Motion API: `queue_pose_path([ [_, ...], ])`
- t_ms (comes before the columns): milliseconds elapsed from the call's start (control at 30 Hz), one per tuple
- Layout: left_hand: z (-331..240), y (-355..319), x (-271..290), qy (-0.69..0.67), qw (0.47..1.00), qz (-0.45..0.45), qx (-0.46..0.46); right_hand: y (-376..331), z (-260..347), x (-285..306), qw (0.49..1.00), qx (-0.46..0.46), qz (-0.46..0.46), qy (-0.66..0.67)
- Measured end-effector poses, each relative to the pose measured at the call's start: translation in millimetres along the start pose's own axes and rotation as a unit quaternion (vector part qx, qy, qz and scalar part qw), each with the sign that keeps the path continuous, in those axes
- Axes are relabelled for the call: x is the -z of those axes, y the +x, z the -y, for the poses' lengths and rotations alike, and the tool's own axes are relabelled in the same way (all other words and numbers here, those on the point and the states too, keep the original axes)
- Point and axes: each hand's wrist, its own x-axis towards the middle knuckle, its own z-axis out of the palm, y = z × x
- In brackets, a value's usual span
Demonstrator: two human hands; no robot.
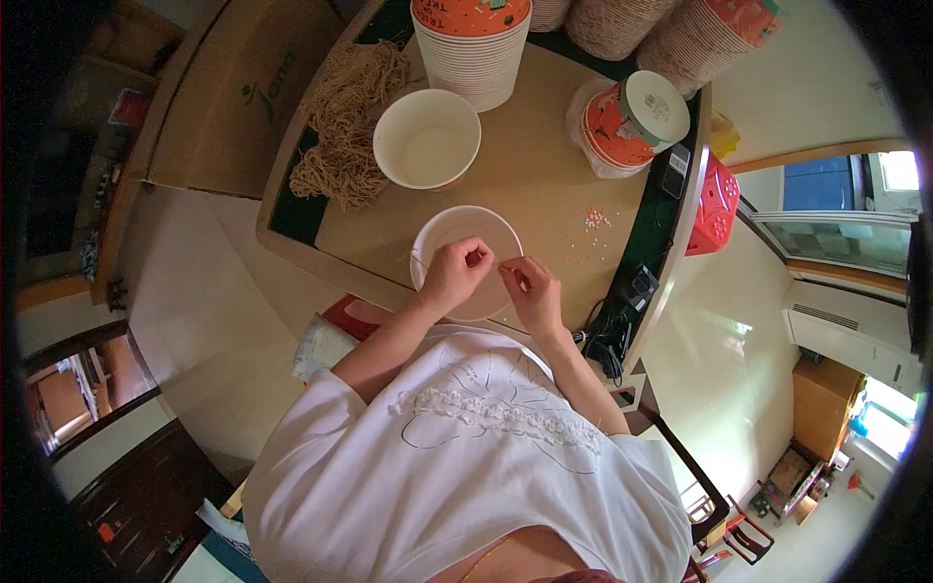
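Note:
A white paper bucket (442, 231) stands at the table's near edge, with both my hands over its mouth. My left hand (455, 274) is closed, its fingertips pinched together. Close beside it, my right hand (534, 291) is closed in a pinch too. What the fingertips hold is too small to make out. A short thin strand (417, 257) shows at the bucket's left rim. Just beyond stands another open white bucket (428, 141). A heap of tan twine (340, 126) lies to its left.
Behind stands a tall stack of white and orange buckets (471, 58). Wrapped orange buckets (617, 126) lie at the right, near scattered small beads (597, 222). Black cables (610, 335) lie along the right edge, by a red stool (714, 206). A large cardboard box (224, 107) is at left.

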Motion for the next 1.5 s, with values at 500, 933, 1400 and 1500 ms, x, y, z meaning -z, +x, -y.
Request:
queue_pose_path([
  [500, -14, 5, -15, 0.025, 0.997, -0.019, -0.069, -4, -54, -10, 0.989, -0.01, -0.026, 0.142],
  [933, -13, 12, -21, 0.025, 0.998, -0.02, -0.056, 4, -12, 20, 0.996, 0.076, -0.025, -0.036],
  [1400, -16, -12, -8, 0.036, 0.999, 0.013, -0.033, -3, 0, 29, 0.987, 0.146, -0.042, -0.044],
  [1500, -13, -20, -7, 0.029, 0.998, 0.022, -0.058, -7, -5, 27, 0.979, 0.191, -0.062, -0.026],
])
